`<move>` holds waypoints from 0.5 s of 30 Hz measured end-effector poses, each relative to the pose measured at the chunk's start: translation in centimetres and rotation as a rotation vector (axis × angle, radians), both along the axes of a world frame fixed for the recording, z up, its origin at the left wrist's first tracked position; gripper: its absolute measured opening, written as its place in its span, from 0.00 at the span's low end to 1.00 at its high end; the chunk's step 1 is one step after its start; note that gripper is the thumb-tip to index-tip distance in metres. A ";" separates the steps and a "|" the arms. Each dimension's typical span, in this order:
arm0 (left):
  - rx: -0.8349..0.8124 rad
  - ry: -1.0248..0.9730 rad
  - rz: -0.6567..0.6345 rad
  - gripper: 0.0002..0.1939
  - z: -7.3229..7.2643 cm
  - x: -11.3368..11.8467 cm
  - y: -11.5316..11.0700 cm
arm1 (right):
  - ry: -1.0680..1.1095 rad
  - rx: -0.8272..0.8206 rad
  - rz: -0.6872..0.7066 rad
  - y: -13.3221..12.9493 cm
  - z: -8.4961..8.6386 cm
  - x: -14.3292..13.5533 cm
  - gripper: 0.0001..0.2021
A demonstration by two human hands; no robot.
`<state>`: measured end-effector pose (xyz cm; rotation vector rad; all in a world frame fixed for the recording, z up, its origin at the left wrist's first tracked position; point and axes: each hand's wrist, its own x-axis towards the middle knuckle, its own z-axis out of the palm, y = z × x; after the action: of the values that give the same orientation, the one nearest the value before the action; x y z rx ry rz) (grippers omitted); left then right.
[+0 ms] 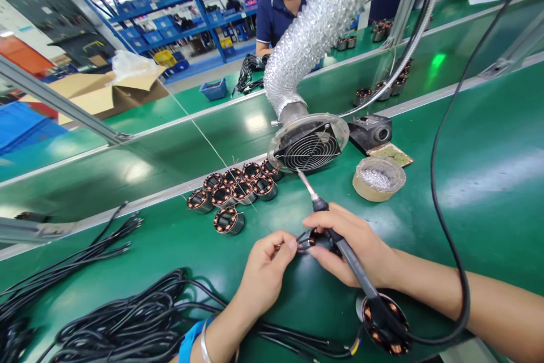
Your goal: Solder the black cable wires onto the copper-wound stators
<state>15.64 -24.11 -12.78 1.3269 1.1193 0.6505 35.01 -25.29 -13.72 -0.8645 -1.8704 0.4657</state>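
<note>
My left hand (pixel 264 272) pinches thin dark wires (pixel 303 243) between thumb and fingertips. These wires lead to a copper-wound motor stator (pixel 326 240), partly covered by my right hand (pixel 363 244). That hand is closed around the soldering iron (pixel 355 264) and its fingers also steady the stator. The iron's metal tip points away from me, just below the round fan hood (pixel 312 150). Nearer to me, another stator (pixel 385 326) rests below my right wrist, with the iron's cord crossing in front of it.
Several stators (pixel 222 196) stand grouped at the bench's back edge. A round tub of silvery material (pixel 378 180) sits beside a soldering iron stand (pixel 372 131). Black cables (pixel 123 317) lie coiled at front left. A ribbed foil duct (pixel 314 29) hangs above; a person (pixel 266 23) is opposite.
</note>
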 end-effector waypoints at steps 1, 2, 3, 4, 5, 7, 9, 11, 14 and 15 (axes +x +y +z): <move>0.036 0.034 -0.012 0.16 0.1 -0.1 0.0 | -0.014 -0.009 0.009 0.1 0.0 0.0 0.19; 0.076 0.077 -0.033 0.16 0.2 -0.1 0.0 | -0.029 -0.016 0.023 0.3 0.1 0.0 0.18; 0.121 0.121 -0.059 0.15 0.3 -0.2 -0.1 | -0.040 -0.022 0.042 0.4 0.1 0.0 0.17; 0.169 0.165 -0.085 0.15 0.5 -0.2 -0.1 | -0.044 -0.022 0.057 0.4 0.1 0.0 0.16; 0.217 0.207 -0.108 0.15 0.6 -0.2 -0.1 | -0.044 -0.021 0.065 0.5 0.1 -0.1 0.15; 0.314 0.279 -0.126 0.14 0.8 -0.1 -0.3 | -0.039 -0.024 0.061 0.5 0.1 -0.1 0.14; 0.399 0.339 -0.113 0.13 1.0 0.1 -0.8 | -0.047 -0.029 0.041 0.3 0.2 -0.3 0.13; 0.463 0.367 -0.099 0.12 1.2 0.3 -1.6 | -0.068 -0.014 0.004 0.1 0.2 -0.6 0.13; 0.547 0.393 -0.142 0.15 1.5 0.9 -3.3 | -0.111 0.040 -0.085 -0.5 -0.1 -0.7 0.12; 0.572 0.419 -0.173 0.16 1.7 1.1 -3.7 | -0.127 0.057 -0.108 -0.6 -0.2 -0.6 0.12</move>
<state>16.74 -27.76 -11.11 2.1000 1.1719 0.6011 34.43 -25.90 -13.94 -0.9704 -1.9318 0.2952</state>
